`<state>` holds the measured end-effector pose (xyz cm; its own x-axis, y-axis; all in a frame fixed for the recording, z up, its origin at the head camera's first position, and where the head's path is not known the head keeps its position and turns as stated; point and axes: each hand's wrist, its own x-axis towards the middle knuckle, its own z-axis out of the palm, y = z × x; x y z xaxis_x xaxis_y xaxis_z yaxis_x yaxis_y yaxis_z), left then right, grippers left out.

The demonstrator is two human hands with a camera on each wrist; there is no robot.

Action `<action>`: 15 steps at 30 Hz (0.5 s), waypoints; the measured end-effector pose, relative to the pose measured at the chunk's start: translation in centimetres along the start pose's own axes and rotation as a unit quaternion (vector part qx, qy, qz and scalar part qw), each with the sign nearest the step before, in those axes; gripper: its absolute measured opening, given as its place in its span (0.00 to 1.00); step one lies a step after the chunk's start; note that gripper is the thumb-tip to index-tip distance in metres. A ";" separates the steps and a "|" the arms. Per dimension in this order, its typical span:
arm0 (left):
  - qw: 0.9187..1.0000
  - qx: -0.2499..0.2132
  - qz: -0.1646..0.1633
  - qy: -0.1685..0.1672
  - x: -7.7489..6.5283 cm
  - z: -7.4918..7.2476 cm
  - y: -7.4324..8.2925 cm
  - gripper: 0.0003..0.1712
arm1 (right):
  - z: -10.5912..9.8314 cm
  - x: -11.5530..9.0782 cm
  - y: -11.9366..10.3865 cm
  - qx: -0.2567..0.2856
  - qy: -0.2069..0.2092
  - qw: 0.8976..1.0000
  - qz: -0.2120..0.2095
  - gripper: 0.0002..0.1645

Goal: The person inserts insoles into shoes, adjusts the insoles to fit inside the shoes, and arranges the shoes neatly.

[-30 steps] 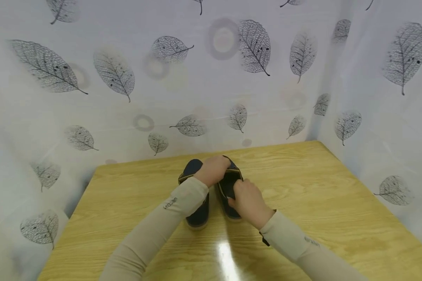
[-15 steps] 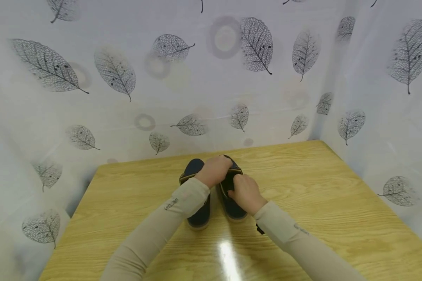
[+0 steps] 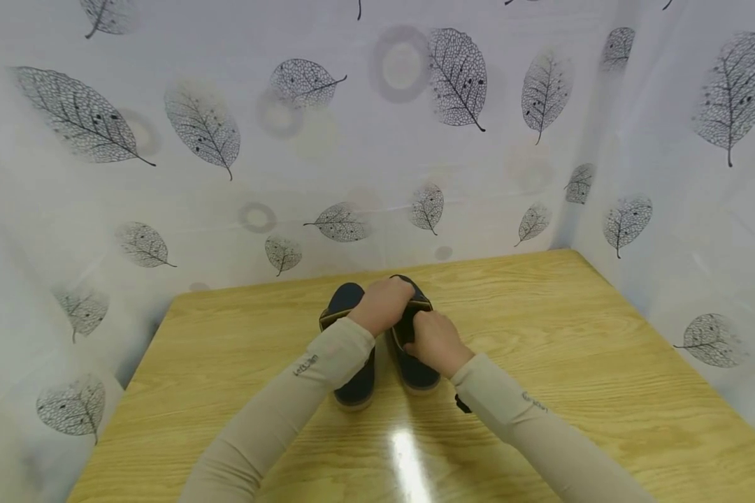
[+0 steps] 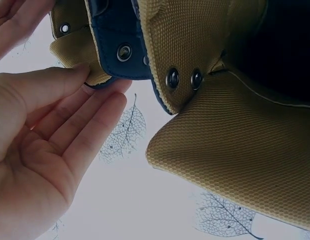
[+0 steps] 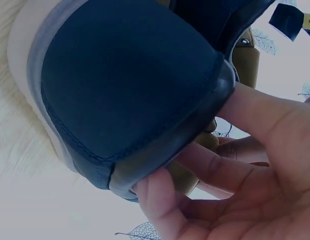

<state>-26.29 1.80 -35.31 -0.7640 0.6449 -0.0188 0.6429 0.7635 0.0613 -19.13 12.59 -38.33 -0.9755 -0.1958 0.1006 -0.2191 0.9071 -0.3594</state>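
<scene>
A pair of navy shoes with tan lining stands side by side, heels towards me. Between my arms is the right shoe [image 3: 420, 376], and the left shoe [image 3: 355, 390] lies partly under my left forearm. My left hand [image 3: 382, 304] reaches across to the front of the right shoe's opening. In the left wrist view, its thumb and fingers pinch an eyelet flap [image 4: 117, 42] with a tan underside. My right hand [image 3: 439, 342] grips that shoe's opening from the right. Its fingers curl at the padded collar [image 5: 180, 140] above the navy heel [image 5: 125, 75] in the right wrist view.
The shoes stand near the back edge of a wooden table [image 3: 528, 363]. A white curtain [image 3: 365, 161] printed with grey leaves hangs behind and on both sides. A dark strap [image 3: 463, 404] shows at my right wrist.
My right hand has shifted slightly forward and left along the right shoe's opening, and that shoe's heel has swung a little to the right. My left hand keeps its hold at the front.
</scene>
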 end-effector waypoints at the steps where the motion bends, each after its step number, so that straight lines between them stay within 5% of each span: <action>1: 1.000 -0.001 -0.002 -0.001 0.0 0.0 0.0 0.13 | 0.0 0.0 0.0 -0.002 -0.003 1.000 0.000 0.16; 15: 1.000 0.009 0.003 0.018 -0.1 0.4 0.1 0.15 | -0.9 -0.1 0.1 -0.024 -0.099 0.995 0.009 0.10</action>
<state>-26.17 1.82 -35.67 -0.7612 0.6482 0.0176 0.6483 0.7602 0.0426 -19.01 12.99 -37.57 -0.9653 -0.2447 -0.0916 -0.2052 0.9270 -0.3140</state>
